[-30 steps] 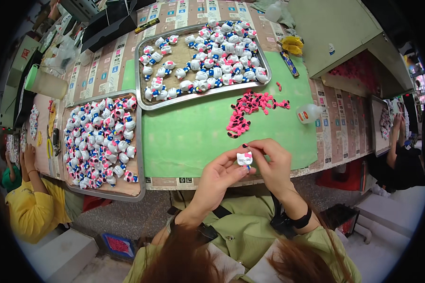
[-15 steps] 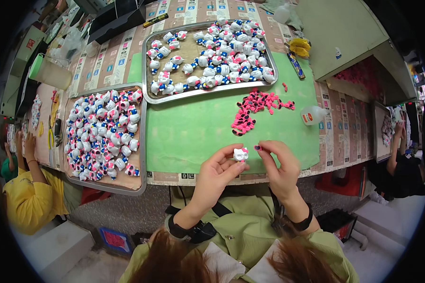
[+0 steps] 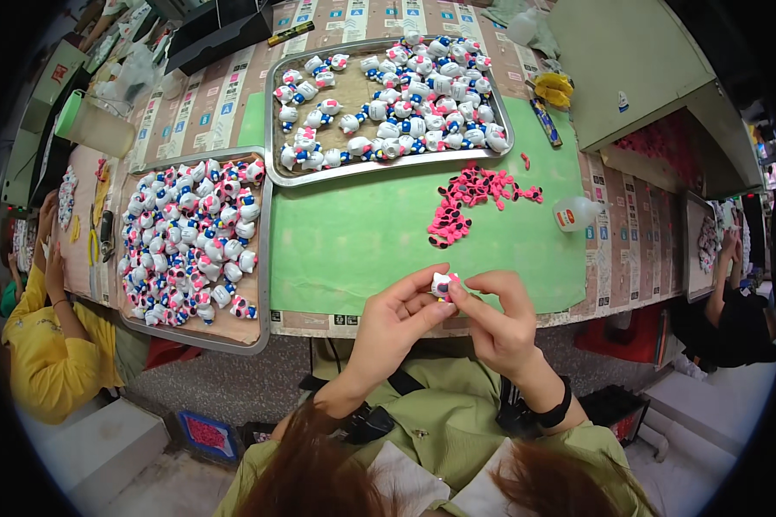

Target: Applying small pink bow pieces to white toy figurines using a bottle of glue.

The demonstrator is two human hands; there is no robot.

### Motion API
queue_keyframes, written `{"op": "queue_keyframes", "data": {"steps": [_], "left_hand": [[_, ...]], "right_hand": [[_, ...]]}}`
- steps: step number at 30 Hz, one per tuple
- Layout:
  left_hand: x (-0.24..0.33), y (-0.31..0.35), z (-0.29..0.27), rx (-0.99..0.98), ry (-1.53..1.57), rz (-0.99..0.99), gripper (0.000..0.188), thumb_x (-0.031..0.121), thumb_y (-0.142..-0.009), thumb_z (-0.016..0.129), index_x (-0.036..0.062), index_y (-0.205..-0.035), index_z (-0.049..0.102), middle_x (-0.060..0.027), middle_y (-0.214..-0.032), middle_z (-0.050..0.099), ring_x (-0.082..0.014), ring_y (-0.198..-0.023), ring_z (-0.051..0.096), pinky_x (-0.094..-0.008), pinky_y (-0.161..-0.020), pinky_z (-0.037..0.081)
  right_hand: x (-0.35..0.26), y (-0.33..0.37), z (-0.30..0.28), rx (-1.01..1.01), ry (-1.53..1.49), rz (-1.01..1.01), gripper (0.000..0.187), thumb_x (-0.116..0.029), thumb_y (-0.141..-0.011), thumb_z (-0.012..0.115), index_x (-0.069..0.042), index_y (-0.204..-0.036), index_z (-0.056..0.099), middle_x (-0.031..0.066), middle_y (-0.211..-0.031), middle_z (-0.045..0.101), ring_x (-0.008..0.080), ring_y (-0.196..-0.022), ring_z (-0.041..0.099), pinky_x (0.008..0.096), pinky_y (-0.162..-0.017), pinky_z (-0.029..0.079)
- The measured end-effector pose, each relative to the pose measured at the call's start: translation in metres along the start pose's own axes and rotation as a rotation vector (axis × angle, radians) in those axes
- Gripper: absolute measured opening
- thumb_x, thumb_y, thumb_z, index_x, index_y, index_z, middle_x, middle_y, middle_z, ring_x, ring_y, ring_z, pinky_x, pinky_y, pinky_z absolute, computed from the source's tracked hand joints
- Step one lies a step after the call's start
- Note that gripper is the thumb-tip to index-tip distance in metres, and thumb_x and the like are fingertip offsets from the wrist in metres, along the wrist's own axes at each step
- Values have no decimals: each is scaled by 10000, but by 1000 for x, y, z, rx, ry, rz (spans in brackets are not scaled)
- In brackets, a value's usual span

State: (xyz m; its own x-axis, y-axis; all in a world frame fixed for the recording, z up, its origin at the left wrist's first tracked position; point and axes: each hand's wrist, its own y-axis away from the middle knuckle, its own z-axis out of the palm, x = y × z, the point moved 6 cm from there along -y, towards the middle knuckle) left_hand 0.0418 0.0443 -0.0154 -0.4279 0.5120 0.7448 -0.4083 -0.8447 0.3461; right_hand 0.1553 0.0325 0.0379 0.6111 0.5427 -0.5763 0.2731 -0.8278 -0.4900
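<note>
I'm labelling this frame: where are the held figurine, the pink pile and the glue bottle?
figurine (image 3: 441, 283), head view, its white top.
pink pile (image 3: 470, 196), head view, its middle.
glue bottle (image 3: 572, 214), head view, its clear body.

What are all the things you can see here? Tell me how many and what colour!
Toy figure: one, white and pink, pinched between both hands.
Left tray: one, metal, full of many white, pink and blue figures.
Far tray: one, metal, many white and blue figures.
Pink pieces: a pile, on the green mat.
Green mat: one, middle of the table.
Small bottle: one, clear, right of the mat.
Co-worker's sleeve: yellow, far left.
Left hand: holds the figure.
Right hand: holds the figure, black wristband.
</note>
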Motion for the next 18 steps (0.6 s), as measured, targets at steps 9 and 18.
{"op": "queue_keyframes", "data": {"steps": [9, 18], "left_hand": [[17, 6, 5, -57, -139, 276, 299, -18, -749, 576, 13, -1044, 539, -69, -951, 551, -131, -914, 511, -238, -770, 425], [38, 18, 12, -34, -530, 587, 234, -23, -681, 633, 13, -910, 601, -95, -876, 597, -197, -823, 565, -278, -719, 453]], "right_hand": [[15, 5, 2, 105, -779, 522, 240, 48, -690, 574, -3, -922, 600, 119, -936, 504, 181, -816, 503, 267, -682, 422], [12, 7, -2, 60, -677, 376, 211, 29, -673, 628, 5, -882, 607, 106, -837, 586, 166, -710, 549, 249, -613, 430]]}}
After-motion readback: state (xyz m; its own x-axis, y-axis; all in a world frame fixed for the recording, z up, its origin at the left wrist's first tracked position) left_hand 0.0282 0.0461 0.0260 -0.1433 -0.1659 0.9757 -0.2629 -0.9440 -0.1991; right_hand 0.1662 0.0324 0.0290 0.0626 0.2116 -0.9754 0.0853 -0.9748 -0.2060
